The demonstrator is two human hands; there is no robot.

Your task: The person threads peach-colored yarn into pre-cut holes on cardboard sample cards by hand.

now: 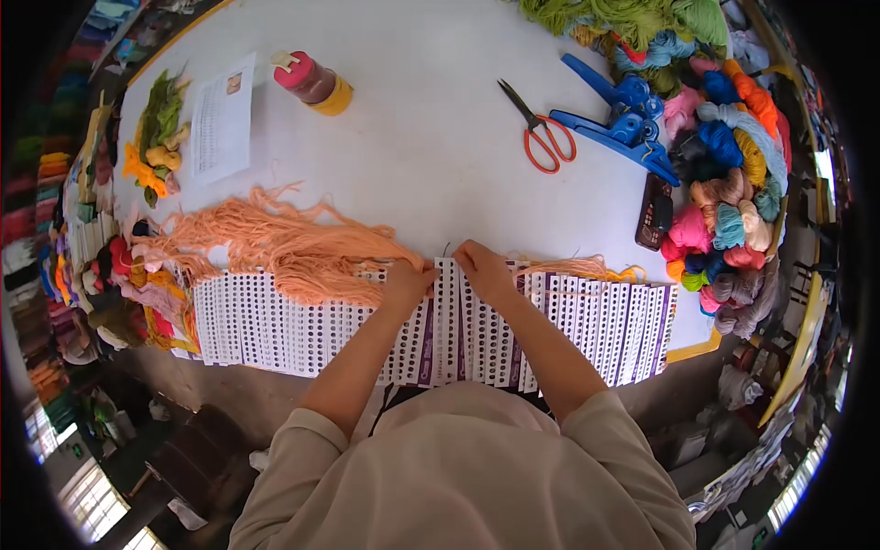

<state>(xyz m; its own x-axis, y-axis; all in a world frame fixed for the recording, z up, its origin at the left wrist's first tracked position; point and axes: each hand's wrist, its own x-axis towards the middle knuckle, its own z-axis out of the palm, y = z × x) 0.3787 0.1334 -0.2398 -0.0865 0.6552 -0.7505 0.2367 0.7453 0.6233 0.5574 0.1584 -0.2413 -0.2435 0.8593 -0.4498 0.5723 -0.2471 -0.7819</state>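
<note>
Both the left hand (pixel 410 280) and the right hand (pixel 483 272) are held close together, with a narrow gap between them, at the far edge of a row of punched cards (pixel 266 316). The fingers of each are bent inward at the top of one white card; whether card or thread is gripped cannot be told. A short dark thread (pixel 446 248) is seen standing up between the hands.

The cards are laid side by side along the near edge of the worktop (pixel 412 101), spread out to both sides of the hands. On the left, part of the row is covered by a loose heap of peach yarn (pixel 252 236), which is reached by the left hand. To the right, pale orange strands (pixel 573 268) are draped along the tops of the cards.

Farther back, a bottle with a pink lid (pixel 316 85) is placed near a printed sheet (pixel 220 124). Red-handled scissors (pixel 548 147) are left beside a blue tool (pixel 628 124), with a black handset (pixel 654 213) just below it. Coloured yarn bundles (pixel 729 147) are piled along the right side.
</note>
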